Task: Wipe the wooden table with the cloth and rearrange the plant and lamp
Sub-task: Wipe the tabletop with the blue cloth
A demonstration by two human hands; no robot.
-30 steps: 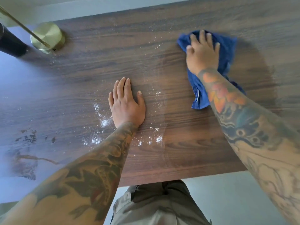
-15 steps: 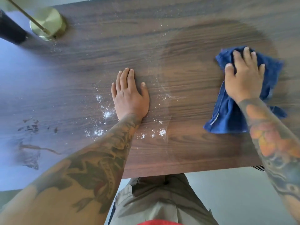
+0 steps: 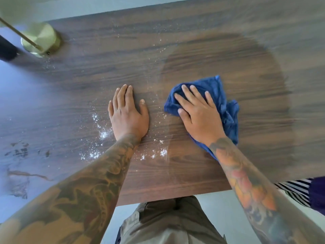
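The right hand [image 3: 200, 115] is pressed flat, fingers spread, on the crumpled blue cloth [image 3: 223, 103] at mid-table, nothing being pinched. The left hand [image 3: 128, 115] is laid palm-down, empty, on the wooden table [image 3: 193, 55], fingers together, among scattered white powder [image 3: 103, 134]. Both forearms are extended forward. The brass lamp base [image 3: 41, 39] is seen at the far left corner
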